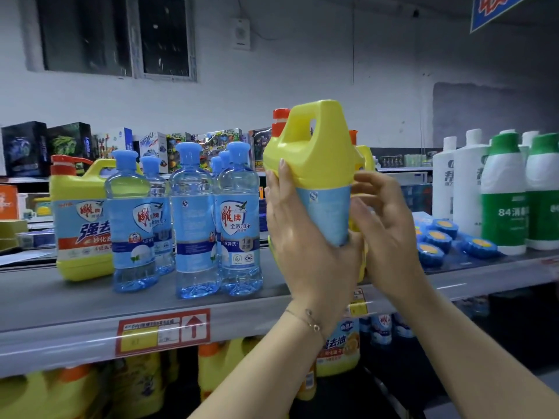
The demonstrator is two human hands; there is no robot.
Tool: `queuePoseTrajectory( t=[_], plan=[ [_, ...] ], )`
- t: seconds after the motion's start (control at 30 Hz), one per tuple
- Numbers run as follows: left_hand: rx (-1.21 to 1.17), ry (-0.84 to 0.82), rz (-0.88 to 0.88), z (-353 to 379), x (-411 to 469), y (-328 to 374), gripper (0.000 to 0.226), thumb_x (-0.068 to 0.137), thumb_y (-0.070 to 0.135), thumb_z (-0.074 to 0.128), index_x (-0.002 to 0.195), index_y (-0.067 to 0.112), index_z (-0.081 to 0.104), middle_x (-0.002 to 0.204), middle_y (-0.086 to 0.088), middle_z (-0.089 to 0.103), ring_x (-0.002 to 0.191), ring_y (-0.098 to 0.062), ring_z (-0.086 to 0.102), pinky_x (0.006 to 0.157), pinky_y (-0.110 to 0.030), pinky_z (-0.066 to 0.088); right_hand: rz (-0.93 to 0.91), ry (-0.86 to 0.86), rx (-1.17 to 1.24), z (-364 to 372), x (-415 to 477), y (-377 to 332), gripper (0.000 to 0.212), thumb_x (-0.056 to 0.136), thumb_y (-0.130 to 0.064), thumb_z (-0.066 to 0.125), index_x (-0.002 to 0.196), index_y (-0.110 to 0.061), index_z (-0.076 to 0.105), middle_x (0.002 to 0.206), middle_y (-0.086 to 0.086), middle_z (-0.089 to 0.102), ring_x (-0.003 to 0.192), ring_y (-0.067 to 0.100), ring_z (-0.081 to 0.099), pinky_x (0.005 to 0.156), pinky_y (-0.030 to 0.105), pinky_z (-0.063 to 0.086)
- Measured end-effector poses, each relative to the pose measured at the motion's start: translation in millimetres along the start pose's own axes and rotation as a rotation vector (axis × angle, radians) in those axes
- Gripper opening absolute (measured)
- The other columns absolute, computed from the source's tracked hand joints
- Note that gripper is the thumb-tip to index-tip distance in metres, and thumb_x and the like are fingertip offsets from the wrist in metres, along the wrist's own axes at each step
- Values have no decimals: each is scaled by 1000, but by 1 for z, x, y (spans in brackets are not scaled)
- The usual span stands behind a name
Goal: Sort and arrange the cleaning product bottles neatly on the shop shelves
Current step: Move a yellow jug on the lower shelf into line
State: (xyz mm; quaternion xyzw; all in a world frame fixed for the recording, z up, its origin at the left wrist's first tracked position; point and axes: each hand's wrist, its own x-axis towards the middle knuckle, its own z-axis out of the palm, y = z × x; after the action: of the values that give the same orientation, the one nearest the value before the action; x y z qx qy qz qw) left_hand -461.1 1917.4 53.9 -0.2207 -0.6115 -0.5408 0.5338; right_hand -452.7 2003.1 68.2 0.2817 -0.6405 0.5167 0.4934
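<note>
A yellow detergent jug [314,146] with a blue label and a red cap is held above the grey shelf [90,309], seen end-on. My left hand [305,237] grips its left side and bottom. My right hand [390,228] touches its right side, fingers partly spread. Another yellow jug [80,225] stands at the left of the shelf. Several clear blue bottles [193,219] with blue caps stand in a group between that jug and my hands.
White and green bottles [502,195] stand at the right of the shelf, with blue round blocks [438,240] in front of them. More yellow jugs [211,367] fill the shelf below. Toy boxes [45,146] line a far shelf. A red price tag [163,331] marks the shelf edge.
</note>
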Motion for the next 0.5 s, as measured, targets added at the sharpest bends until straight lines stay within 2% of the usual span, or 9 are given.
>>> queuePoseTrajectory(
  t=[0.07,0.13,0.2,0.3,0.4,0.5],
  plan=[
    [-19,14,2,0,-8,1,100,70,25,76,145,40,11,153,-9,30,143,-25,31,106,-52,40,118,-147,184,0,2,-21,57,67,-54,71,116,-30,53,111,-1,64,100,16,63,80,30,53],
    [26,38,54,1,-18,4,99,72,21,77,146,33,12,155,-14,28,145,-27,26,111,-51,34,175,-192,196,-1,4,-35,75,58,-45,79,123,-24,49,113,-1,65,101,14,66,79,28,53],
    [87,58,150,2,-29,8,92,78,23,72,148,18,13,155,-21,26,146,-33,21,116,-48,26,201,-172,160,-2,3,-46,82,52,-38,84,123,-19,49,111,-2,67,98,12,68,80,28,55],
    [46,-5,248,-1,-44,15,90,74,15,69,147,0,17,154,-29,22,145,-43,18,116,-52,23,239,-61,166,-8,-2,-54,76,51,-32,92,115,-15,55,105,3,71,93,18,70,81,39,58],
    [40,-166,406,-12,-53,18,94,66,14,70,145,-2,19,154,-22,14,145,-47,13,114,-58,21,231,26,187,-19,-10,-50,61,65,-20,86,117,-8,56,106,11,70,94,27,70,81,48,58],
    [-44,-323,526,-31,-55,4,70,81,16,62,140,-7,32,151,-24,23,144,-46,19,114,-57,24,174,117,282,-30,-24,-43,62,69,-17,77,120,5,49,112,23,65,96,37,68,80,50,57]
  ],
)
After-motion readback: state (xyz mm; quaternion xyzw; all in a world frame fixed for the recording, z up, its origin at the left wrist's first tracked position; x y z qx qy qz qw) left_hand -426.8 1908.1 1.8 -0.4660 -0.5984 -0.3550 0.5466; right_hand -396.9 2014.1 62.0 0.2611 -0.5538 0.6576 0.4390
